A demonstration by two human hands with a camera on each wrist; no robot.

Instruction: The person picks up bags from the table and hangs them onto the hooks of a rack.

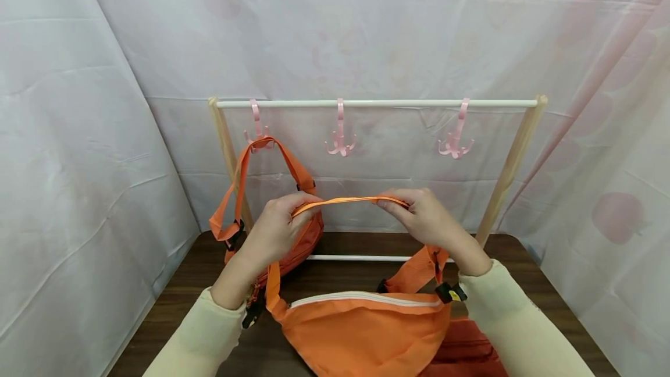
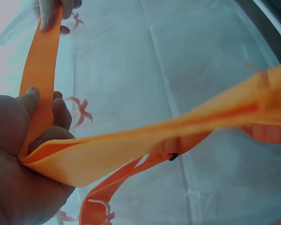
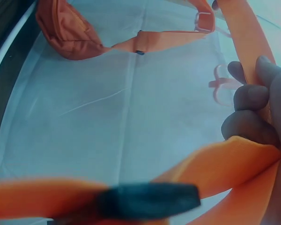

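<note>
A bright orange waist bag [image 1: 366, 330] with a white zipper hangs by its strap [image 1: 345, 199] between both hands, above the table. The left hand [image 1: 280, 226] pinches the strap at one side, thumb on top, with the webbing running through the palm in the left wrist view. The right hand [image 1: 424, 217] grips the other side of the strap, fingers curled round it in the right wrist view. Between the hands the strap is stretched nearly level. A black buckle [image 1: 450, 292] sits on the strap near the right wrist.
A white-barred rack [image 1: 398, 103] with wooden posts carries pink hooks at left [image 1: 255, 118], middle [image 1: 341, 132] and right [image 1: 458, 132]. A darker orange bag [image 1: 309, 237] hangs from the left hook. Under the held bag, a red bag [image 1: 466, 348] lies on the dark wooden table [image 1: 167, 313].
</note>
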